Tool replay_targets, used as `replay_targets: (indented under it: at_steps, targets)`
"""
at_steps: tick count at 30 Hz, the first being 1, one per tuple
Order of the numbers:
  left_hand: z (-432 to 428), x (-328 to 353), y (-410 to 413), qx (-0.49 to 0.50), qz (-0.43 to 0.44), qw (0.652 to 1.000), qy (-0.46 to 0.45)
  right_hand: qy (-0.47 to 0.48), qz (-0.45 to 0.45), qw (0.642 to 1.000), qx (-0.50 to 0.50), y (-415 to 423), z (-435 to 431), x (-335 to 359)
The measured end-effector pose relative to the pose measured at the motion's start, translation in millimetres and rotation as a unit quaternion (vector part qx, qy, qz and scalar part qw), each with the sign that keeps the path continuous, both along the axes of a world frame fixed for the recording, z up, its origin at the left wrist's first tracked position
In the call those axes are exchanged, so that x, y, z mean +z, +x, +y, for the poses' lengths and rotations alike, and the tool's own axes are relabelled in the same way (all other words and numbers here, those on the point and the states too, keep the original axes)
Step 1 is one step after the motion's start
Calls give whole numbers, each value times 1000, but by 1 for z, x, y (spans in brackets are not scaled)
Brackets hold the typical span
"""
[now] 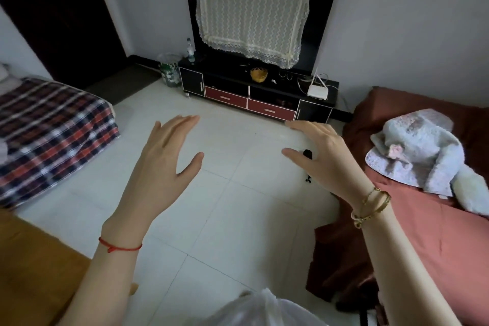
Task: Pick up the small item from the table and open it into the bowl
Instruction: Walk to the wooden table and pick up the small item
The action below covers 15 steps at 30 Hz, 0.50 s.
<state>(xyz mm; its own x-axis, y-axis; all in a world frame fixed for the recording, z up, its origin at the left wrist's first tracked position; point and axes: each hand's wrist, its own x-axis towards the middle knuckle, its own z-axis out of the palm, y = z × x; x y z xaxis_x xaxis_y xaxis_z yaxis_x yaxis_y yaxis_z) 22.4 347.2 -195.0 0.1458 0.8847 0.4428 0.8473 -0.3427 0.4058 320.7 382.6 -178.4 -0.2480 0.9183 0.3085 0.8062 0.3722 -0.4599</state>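
Observation:
My left hand (164, 151) is raised in front of me over the white tiled floor, fingers spread, palm turned inward, holding nothing. My right hand (325, 156) is held up at the same height with fingers apart, also empty. A small black object (307, 154) lies on the floor just behind my right thumb, partly hidden by the hand. A small yellow bowl-like basket (258, 74) sits far off on the TV stand. No table with a small item shows in view.
A black and red TV stand (254, 98) with a lace-covered screen stands against the far wall. A plaid-covered bed (50, 130) is at left, a red-brown covered sofa (428, 219) with a pale blanket at right. A white plastic bag (264, 309) is at the bottom edge.

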Motion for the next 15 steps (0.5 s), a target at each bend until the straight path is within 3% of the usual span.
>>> replay_targets:
  at_steps: [15]
  targets:
    - [28, -13, -10, 163, -16, 985, -54, -73, 9, 985, 158, -51, 116, -30]
